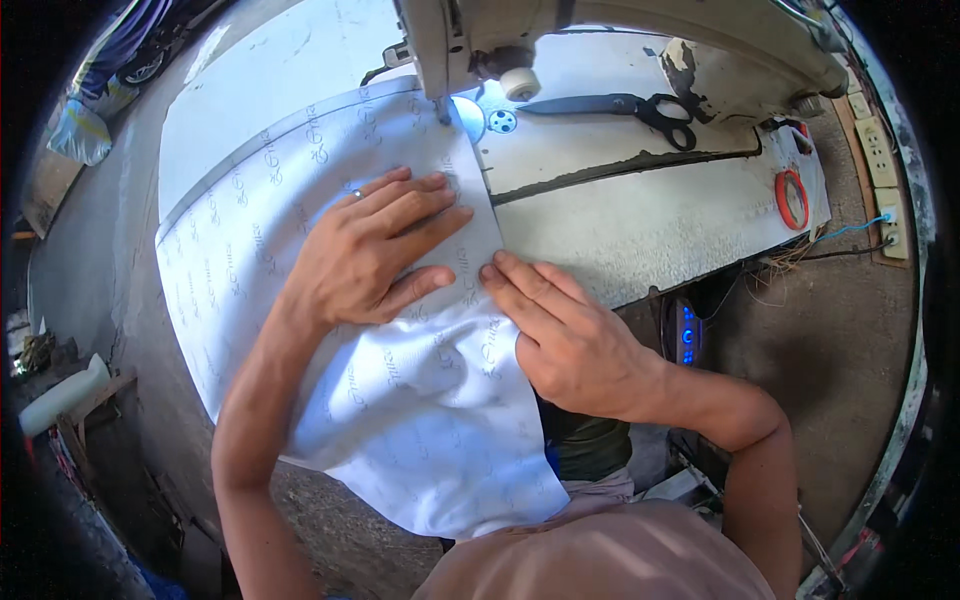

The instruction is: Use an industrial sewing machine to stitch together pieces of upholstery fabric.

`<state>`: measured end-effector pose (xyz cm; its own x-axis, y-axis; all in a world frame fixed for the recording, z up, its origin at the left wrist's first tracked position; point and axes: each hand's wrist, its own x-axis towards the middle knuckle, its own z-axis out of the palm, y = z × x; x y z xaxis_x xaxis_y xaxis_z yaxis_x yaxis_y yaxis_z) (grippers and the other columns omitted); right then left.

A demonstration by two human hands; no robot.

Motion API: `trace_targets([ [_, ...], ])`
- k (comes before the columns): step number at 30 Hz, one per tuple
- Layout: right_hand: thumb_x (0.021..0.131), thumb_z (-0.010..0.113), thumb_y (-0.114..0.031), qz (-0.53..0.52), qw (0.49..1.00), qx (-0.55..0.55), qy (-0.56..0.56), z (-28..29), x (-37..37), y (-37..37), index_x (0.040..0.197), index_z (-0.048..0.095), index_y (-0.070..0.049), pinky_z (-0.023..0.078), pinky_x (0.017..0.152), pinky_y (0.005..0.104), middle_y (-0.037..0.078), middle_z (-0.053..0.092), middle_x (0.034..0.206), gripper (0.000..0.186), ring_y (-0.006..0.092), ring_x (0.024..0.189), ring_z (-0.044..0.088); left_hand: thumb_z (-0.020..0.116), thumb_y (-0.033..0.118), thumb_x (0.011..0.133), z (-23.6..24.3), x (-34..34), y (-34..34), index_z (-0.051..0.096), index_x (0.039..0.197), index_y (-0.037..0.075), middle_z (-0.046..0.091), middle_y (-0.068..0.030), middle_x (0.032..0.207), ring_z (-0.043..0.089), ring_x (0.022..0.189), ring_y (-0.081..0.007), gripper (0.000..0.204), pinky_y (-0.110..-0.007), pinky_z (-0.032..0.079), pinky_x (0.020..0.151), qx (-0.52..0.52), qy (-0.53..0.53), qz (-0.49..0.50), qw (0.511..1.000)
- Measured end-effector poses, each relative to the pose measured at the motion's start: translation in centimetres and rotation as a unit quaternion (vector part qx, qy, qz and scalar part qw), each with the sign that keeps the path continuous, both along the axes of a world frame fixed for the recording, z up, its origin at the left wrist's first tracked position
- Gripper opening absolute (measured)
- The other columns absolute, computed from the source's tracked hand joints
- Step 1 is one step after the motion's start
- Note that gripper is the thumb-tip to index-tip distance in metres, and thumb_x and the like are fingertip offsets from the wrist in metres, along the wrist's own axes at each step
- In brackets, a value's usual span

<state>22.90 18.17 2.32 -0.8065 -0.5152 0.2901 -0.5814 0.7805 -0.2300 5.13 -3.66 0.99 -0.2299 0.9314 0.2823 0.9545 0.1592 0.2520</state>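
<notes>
A large piece of white fabric [250,270] with rows of grey printed script lies over the sewing machine table and hangs down over my lap. Its far edge carries a grey strip [250,140] and runs up to the needle area of a sewing machine [445,50]. My left hand [385,245] lies flat on the fabric, fingers apart, just short of the presser foot [443,112]. At the fabric's right edge, my right hand [560,325] rests with its fingers stretched out and close together. Whether its thumb is under the cloth I cannot tell.
Black-handled scissors [625,108] lie on the machine bed, right of the needle. A red tape roll [791,199] sits at the table's right end, near a power strip [878,160] with cables. Below the table edge is a control box [687,335] with blue lights.
</notes>
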Motion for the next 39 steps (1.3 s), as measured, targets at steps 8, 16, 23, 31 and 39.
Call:
trace_targets([
  [8,0.083,0.065,-0.004,0.007,1.000,-0.004,-0.006,0.1,-2.0,0.5,0.083,0.065,0.008,0.048,0.114,0.0515,0.032,0.063,0.140,0.012,0.0449,0.135,0.061,0.070,0.037,0.102,-0.4,-2.0,0.4,0.077,0.130,0.005,0.073,-0.0130,0.132,0.067,0.132,-0.0300,0.044,-0.046,0.051,0.117,0.032,0.019,-0.008,0.999],
  [16,0.083,0.066,-0.007,0.007,1.000,0.020,-0.016,0.6,-4.6,1.0,0.082,0.067,0.006,0.043,0.116,0.0532,0.028,0.064,0.142,0.013,0.0390,0.138,0.061,0.076,0.025,0.096,-0.4,-4.7,0.9,0.080,0.119,0.003,0.077,-0.0123,0.127,0.072,0.125,-0.0287,0.033,-0.044,0.054,0.114,0.055,0.043,-0.004,0.998],
  [23,0.084,0.065,-0.009,-0.012,0.998,0.060,-0.024,0.2,-7.0,1.6,0.083,0.070,0.005,0.037,0.119,0.0570,0.026,0.061,0.148,0.015,0.0358,0.144,0.057,0.077,0.021,0.094,-0.7,-7.3,1.8,0.080,0.113,0.002,0.079,-0.0120,0.122,0.076,0.118,-0.0295,0.028,-0.043,0.057,0.111,0.071,0.099,-0.027,0.992],
  [31,0.086,0.064,-0.010,-0.022,0.994,0.104,-0.023,0.2,-8.6,1.3,0.100,0.071,0.008,0.033,0.121,0.0603,0.027,0.055,0.156,0.023,0.0378,0.152,0.048,0.079,0.022,0.093,-1.1,-10.8,2.2,0.080,0.105,0.005,0.080,-0.0115,0.115,0.078,0.112,-0.0285,0.021,-0.046,0.060,0.107,0.115,0.176,-0.067,0.975],
  [39,0.090,0.063,-0.012,-0.117,0.989,0.051,-0.070,-0.1,-0.7,-0.1,0.124,0.068,0.007,0.028,0.125,0.0639,0.029,0.045,0.164,0.039,0.0381,0.159,0.038,0.067,0.030,0.103,6.6,2.1,-0.3,0.064,0.133,-0.009,0.063,-0.0296,0.142,0.057,0.144,-0.0328,0.050,-0.058,0.038,0.125,-0.123,-0.012,-0.022,0.992],
])
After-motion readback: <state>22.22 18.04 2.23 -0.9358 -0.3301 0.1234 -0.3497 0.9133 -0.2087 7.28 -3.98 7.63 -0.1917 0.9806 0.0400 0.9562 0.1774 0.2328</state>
